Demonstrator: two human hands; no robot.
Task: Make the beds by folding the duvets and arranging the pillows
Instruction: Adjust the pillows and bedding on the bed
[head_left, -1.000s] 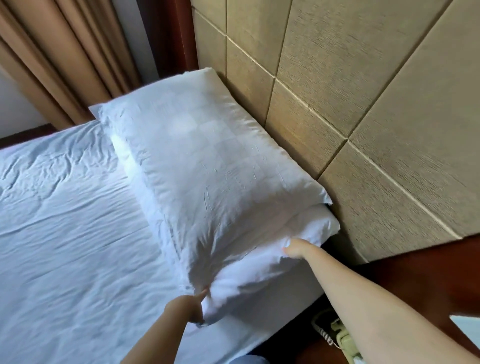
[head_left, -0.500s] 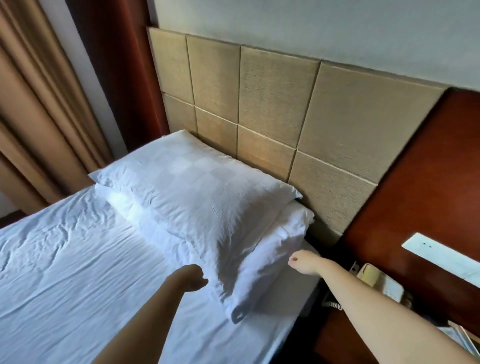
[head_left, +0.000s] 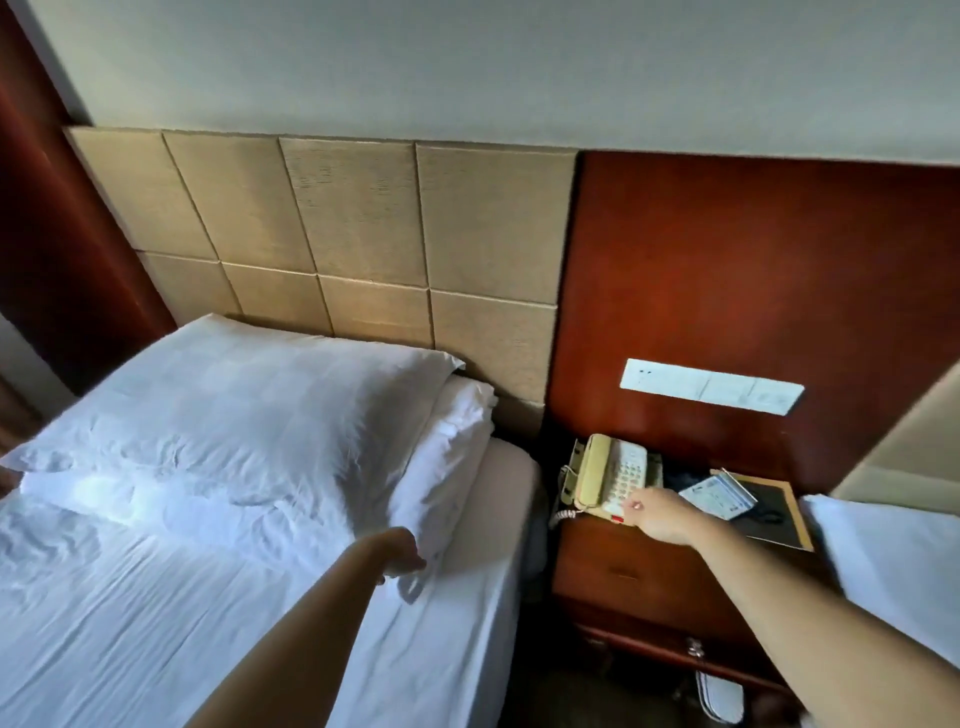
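Both hands have let go of the pillows. The left hand (head_left: 402, 551) hangs loosely curled and empty, just beside the lower pillow's (head_left: 447, 467) near corner. The right hand (head_left: 657, 514), slack and empty, has swung over the telephone (head_left: 613, 478) at right. This stack looks finished. The upper pillow (head_left: 249, 415) lies on the lower one at centre left, long axes along the headboard (head_left: 363, 234), ends pointing frame-left and frame-right.
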